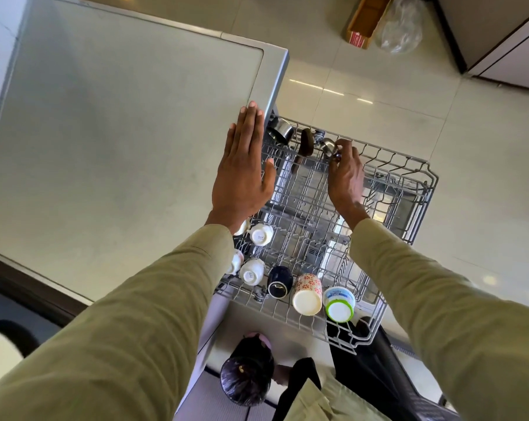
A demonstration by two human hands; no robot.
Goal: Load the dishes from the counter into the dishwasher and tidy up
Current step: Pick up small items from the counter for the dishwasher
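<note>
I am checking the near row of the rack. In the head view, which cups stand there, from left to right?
White cup → dark blue mug → red-patterned cup → curd tub.

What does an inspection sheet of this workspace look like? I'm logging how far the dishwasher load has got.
Surface: pale counter, bare where visible.
Job's things: upper rack pulled out; white cups, dark mug, patterned cup and plastic tub upside down at the near edge; steel pot at the far corner.
Clutter: cardboard box and plastic bag on the floor.
Grippers: left hand flat on the counter edge; right hand gripping a small steel item.
Cables: nothing seen.
Surroundings: glossy tiled floor.
</note>
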